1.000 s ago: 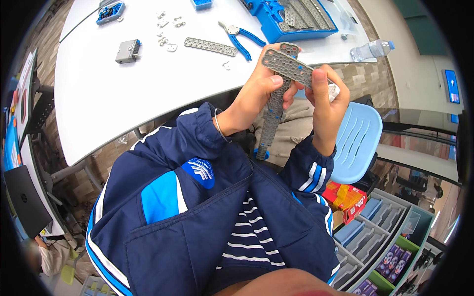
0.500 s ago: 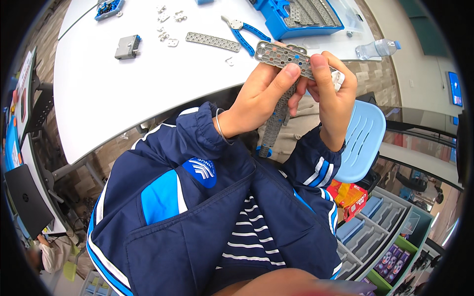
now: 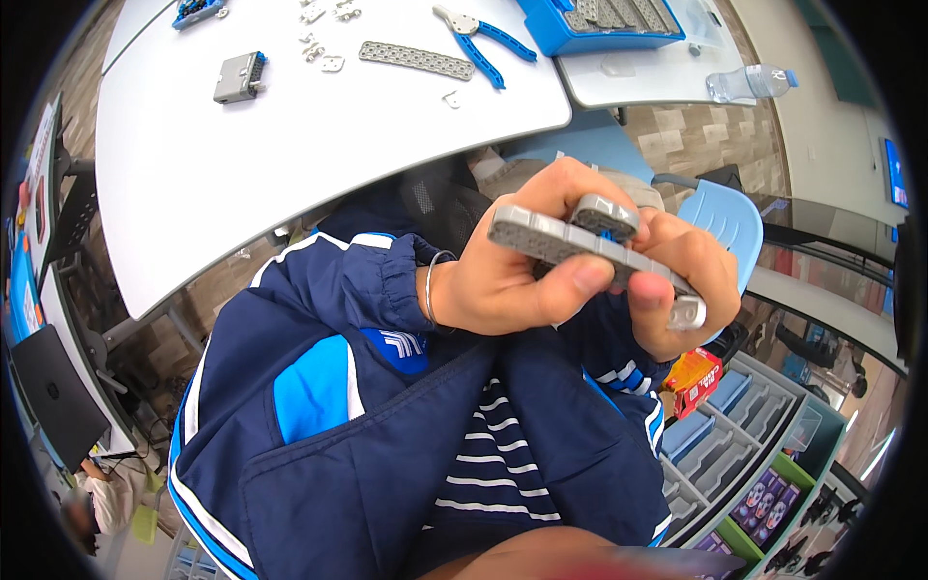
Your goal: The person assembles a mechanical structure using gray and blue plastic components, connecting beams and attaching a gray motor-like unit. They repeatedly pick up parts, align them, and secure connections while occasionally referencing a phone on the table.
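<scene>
Both hands hold one joined piece of grey perforated plastic building beams close in front of me, tilted edge-on. My left hand grips it from the left, thumb pressed on the near edge. My right hand pinches its right end, where a white connector piece sticks out by the fingertips. A second beam lies behind the first, with a bit of blue pin between them. The fingers hide much of the joint, and the long beam below is out of sight.
On the white table lie a loose grey beam, blue-handled pliers, a grey box-shaped module and several small white connectors. A blue bin of beams and a water bottle stand far right. A light-blue chair is at right.
Both hands have come lower and nearer to me. The beam assembly has turned from showing its flat face to showing its edge, and its long beam has gone from view.
</scene>
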Demonstrator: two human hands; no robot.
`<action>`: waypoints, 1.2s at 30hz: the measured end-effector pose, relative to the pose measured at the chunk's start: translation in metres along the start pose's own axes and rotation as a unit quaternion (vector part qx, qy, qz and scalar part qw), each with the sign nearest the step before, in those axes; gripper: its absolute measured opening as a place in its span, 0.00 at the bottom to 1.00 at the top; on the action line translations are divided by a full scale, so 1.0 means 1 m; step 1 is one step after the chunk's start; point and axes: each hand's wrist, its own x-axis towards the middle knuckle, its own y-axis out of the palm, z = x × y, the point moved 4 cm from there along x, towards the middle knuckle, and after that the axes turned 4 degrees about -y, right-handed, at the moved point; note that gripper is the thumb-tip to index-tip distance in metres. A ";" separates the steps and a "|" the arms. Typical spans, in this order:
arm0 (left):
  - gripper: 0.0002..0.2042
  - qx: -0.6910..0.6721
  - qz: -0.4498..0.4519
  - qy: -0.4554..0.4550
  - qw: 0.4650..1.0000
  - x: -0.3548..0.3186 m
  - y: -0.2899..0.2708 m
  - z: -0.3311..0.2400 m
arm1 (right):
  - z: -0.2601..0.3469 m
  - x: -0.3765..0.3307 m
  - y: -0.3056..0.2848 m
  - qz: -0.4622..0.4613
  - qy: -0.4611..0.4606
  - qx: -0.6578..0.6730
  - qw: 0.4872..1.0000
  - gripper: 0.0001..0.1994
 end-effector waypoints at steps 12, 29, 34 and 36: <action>0.18 -0.001 0.038 0.015 0.999 -0.003 0.001 0.006 | 0.012 -0.023 0.017 -0.145 0.033 -0.156 0.977 0.17; 0.40 -0.001 -0.066 -0.091 0.994 0.018 -0.026 0.009 | -0.009 -0.031 0.060 -0.100 0.368 0.164 0.910 0.11; 0.27 0.102 0.001 -0.167 0.981 0.023 -0.040 -0.006 | -0.021 -0.030 0.074 -0.193 0.367 0.264 0.871 0.08; 0.31 0.207 -0.030 -0.160 0.965 0.025 -0.047 -0.016 | -0.026 -0.029 0.083 -0.162 0.384 0.298 0.859 0.10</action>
